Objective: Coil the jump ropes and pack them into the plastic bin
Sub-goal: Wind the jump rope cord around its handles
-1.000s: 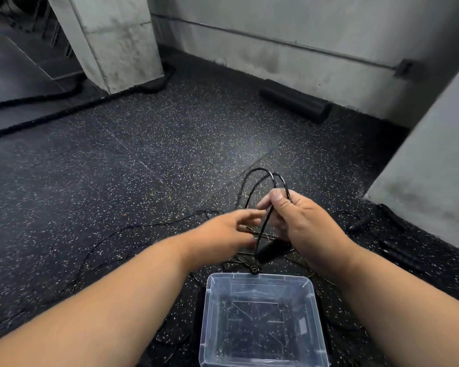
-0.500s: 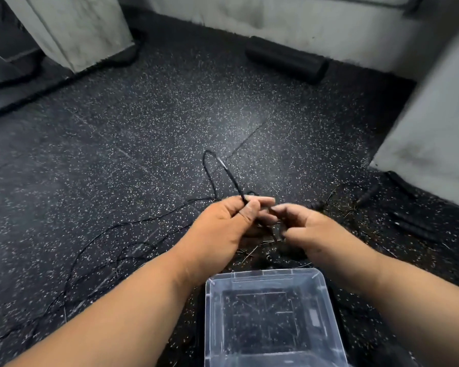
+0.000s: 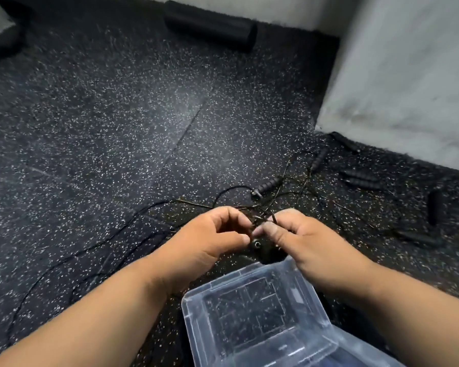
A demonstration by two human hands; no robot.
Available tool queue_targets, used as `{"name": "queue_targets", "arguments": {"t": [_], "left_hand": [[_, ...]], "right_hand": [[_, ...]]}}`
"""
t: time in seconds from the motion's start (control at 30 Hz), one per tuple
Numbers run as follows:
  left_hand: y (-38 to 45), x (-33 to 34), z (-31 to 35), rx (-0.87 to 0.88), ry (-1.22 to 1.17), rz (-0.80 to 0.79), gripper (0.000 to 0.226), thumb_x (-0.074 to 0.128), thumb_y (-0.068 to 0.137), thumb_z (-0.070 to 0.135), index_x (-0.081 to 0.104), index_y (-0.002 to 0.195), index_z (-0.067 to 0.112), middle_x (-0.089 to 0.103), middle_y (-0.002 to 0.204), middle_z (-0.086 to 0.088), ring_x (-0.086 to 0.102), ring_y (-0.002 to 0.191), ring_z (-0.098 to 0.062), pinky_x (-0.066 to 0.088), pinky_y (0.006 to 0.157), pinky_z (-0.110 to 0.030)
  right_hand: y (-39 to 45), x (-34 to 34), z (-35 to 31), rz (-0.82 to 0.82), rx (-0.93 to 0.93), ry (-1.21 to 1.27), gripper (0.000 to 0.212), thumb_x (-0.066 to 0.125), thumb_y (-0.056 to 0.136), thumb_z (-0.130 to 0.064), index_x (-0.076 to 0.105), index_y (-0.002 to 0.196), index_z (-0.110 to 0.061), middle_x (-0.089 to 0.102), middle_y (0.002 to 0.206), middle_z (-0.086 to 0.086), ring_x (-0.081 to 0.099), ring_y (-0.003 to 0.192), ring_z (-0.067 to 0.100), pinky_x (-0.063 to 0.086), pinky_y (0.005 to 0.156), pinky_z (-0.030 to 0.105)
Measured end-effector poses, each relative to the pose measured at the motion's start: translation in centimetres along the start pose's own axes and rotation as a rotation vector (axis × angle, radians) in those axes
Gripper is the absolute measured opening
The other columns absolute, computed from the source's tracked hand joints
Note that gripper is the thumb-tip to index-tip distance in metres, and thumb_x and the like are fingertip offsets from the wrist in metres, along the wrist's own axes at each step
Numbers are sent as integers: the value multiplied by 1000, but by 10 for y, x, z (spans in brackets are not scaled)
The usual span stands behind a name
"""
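- The light is dim and cool; the brightest patch on the speckled floor (image 3: 186, 107) lies beyond the hands
- Motion blur smears the far floor, and the wall (image 3: 408, 75)
- Wide lens bends the edges
- The plastic bin (image 3: 316, 308) shows soft glare

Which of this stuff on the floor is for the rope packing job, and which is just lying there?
For the job:
- thin black jump rope cord, pinched by left hand and right hand
- clear plastic bin, nothing in it yet
- loose black ribbed rope handles

Just lying about:
- black foam roller by the wall
- thick black rope at far left
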State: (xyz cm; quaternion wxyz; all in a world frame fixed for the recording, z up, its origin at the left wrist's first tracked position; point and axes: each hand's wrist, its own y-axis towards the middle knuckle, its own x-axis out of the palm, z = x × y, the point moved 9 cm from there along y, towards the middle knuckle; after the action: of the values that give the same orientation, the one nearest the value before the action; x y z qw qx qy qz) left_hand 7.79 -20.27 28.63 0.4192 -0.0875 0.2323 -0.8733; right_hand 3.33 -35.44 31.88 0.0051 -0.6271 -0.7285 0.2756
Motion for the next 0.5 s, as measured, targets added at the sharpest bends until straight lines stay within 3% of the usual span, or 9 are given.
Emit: {"name": "queue_targets", "arguments": {"t": [0.07,0.17,0.2,0.27,0.33,0.4,0.5], "left_hand": [[7,14,-1,-18,160,-98,43,71,94,-2,67,120,32,75,110,6,69,98,0,54,81,-15],[4,33,-1,54,281,-204,65,72,96,2,53,124,58,66,120,33,55,104,29,45,88,-3],[1,38,-3,92,319,-225,67,73,98,8,50,124,65,60,128,39,49,110,32,41,95,-1],[-7,43,-8,154,489,-221,60,73,99,28,46,135,67,49,151,28,43,133,19,35,117,-16],[-17,48,-13,200,600,-218,54,71,99,40,50,147,49,49,157,14,44,144,-1,36,125,-37],[-31,57,-16,256,653,-255,34,68,102,38,60,134,43,64,137,10,61,127,-9,47,115,-45],[-68,67,-26,215,606,-320,7,62,105,31,66,111,33,75,95,-4,71,94,-29,55,100,-57]], "right_hand": [[-13,-4,-2,12,30,107,26,52,106,-36,77,103,-26,77,101,-4,70,87,1,50,74,14],[-35,0,-8,53,5,249,26,50,108,-29,74,112,-22,79,105,-7,74,98,7,55,84,20],[-41,2,-10,83,-13,275,24,50,108,-27,73,112,-22,79,103,-7,73,97,6,54,84,20],[-54,9,-10,126,-37,346,21,53,107,-26,74,111,-24,78,98,-3,73,92,12,55,83,24],[-66,17,-10,164,-65,403,19,56,105,-28,75,109,-27,76,108,8,72,106,28,57,97,43],[-80,24,-9,214,-109,488,19,58,104,-25,76,106,-26,75,114,12,69,116,29,55,102,46],[-104,41,-13,239,-147,654,19,58,102,-21,76,105,-19,73,117,14,69,112,23,59,91,41]]}}
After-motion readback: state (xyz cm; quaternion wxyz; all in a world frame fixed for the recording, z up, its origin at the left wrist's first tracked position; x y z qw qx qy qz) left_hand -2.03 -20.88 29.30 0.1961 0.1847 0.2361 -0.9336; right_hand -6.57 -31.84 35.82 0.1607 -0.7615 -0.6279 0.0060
